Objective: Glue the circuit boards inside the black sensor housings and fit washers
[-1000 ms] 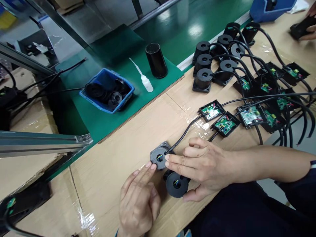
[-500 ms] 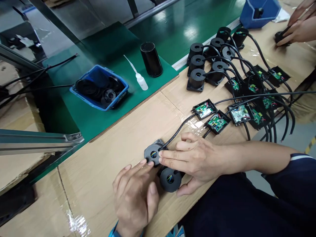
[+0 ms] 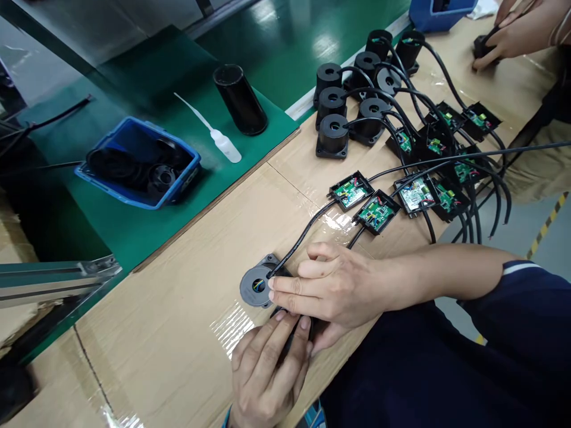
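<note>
Left hand [image 3: 270,371]: curled over a dark round unit [image 3: 289,341], which is being mostly covered on the table [image 3: 187,297]; whether it is being gripped cannot be told. Right hand [image 3: 330,291]: two fingers extended, the grey-capped unit [image 3: 250,290] just beside being touched; its thumb's hold is being obscured. Step, by judgement: units being steadied or adjusted; light, even pressure is seemingly being called for.

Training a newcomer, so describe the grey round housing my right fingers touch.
Find the long tan worktop. There, fingers of the right hand touch a grey round plastic housing with a black cable. Unlike the black part mostly hidden beneath the left hand, its ring-shaped top shows coloured wires.
</note>
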`<state>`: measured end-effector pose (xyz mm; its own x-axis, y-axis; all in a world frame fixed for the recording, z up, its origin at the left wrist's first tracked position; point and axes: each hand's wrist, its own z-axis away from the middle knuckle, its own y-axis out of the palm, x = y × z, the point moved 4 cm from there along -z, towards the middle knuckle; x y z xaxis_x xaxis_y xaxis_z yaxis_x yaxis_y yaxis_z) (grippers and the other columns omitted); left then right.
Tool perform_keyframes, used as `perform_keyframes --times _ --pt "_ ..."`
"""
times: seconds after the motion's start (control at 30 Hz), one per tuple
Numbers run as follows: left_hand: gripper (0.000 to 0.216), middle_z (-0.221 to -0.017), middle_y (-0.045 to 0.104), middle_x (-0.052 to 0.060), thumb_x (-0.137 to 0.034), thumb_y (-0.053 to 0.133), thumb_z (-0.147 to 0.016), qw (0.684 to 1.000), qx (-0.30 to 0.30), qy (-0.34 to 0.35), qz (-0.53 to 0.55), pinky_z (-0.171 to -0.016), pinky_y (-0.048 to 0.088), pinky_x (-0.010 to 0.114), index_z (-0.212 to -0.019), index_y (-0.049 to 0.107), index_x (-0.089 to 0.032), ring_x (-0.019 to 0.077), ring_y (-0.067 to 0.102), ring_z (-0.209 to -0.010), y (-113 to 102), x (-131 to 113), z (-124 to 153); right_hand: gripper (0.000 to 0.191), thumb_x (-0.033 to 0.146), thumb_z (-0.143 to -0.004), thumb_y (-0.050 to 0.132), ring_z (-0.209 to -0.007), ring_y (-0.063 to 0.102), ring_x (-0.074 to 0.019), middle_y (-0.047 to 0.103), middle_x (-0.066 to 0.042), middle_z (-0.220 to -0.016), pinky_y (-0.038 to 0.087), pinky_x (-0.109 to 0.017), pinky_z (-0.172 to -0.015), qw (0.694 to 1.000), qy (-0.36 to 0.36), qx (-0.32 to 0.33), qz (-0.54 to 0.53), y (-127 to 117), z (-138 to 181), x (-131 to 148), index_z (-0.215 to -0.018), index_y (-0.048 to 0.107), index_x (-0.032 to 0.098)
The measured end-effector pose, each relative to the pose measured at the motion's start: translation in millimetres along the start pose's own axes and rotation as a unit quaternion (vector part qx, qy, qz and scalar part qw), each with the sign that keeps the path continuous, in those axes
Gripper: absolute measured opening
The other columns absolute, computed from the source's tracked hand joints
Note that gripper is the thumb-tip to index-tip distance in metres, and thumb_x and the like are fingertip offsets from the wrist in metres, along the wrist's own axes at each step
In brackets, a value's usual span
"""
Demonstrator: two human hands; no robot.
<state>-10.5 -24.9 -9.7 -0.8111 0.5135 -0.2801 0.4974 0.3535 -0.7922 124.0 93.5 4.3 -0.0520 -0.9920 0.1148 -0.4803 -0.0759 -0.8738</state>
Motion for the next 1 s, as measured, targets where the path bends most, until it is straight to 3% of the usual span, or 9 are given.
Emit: perform_keyframes --times 0.3,0.5,0.67,0.8,1.0 --pt "0.019 -0.106 0.070 0.013 -0.005 0.072 -0.087 1.000 -0.001 0.014 -0.017 -0.089 0.047 0.036 -0.105 0.072 -0.010 0.0239 0.063 -0.104 2.6 2.2 4.1 0.066 0.065 -0.093 0.064 -0.098 0.051 -0.0199 0.068 -0.009 -0.131 0.037 -0.037 -0.087 1.000 -0.007 -0.002 -0.009 4.2 3.1 -3.1 -0.127 0.068 0.008" --pt "0.013 -0.100 0.072 0.012 -0.013 0.069 -0.091 0.995 -0.016 0.038 -0.092 -0.082 0.044 0.035 -0.103 0.075 -0.014 0.0241 0.063 -0.094 1.3 0.6 0.3 0.067 0.063 -0.086 0.074 -0.102 0.050 -0.0200 0.069 -0.007 -0.130 0.038 -0.036 -0.089 1.000 -0.005 0.008 -0.017 5.7 4.7 -6.0 -0.128 0.068 0.010" --pt "0.010 -0.089 0.073 0.005 -0.015 0.075 -0.086 0.987 -0.057 0.049 -0.139 -0.076 0.041 0.032 -0.094 0.075 -0.021 0.0200 0.063 -0.086 2.5 1.5 4.3 0.056 0.058 -0.094 0.066 -0.102 0.052 -0.0205 0.067 -0.008 -0.133 0.038 -0.037 -0.088 1.000 -0.012 0.003 -0.006 4.6 5.5 -6.9 -0.126 0.069 0.011" --pt "0.011 -0.082 0.072 0.003 -0.015 0.079 -0.081 0.986 -0.078 0.058 -0.138 -0.075 0.042 0.031 -0.086 0.072 -0.023 0.0190 0.064 -0.083 3.9 2.4 9.4 0.054 0.057 -0.091 0.069 -0.103 0.052 -0.0209 0.067 -0.007 -0.133 0.038 -0.037 -0.088 1.000 -0.010 0.004 -0.007 5.3 5.8 -7.0 -0.124 0.070 0.013" --pt "0.017 -0.085 0.074 0.003 -0.012 0.078 -0.080 0.988 -0.063 0.039 -0.132 -0.078 0.046 0.029 -0.094 0.075 -0.022 0.0182 0.066 -0.083 2.9 -1.1 7.8 0.047 0.052 -0.095 0.065 -0.100 0.053 -0.0206 0.068 -0.007 -0.130 0.037 -0.037 -0.086 1.000 -0.007 -0.008 -0.008 7.7 5.4 -6.5 -0.122 0.071 0.014"
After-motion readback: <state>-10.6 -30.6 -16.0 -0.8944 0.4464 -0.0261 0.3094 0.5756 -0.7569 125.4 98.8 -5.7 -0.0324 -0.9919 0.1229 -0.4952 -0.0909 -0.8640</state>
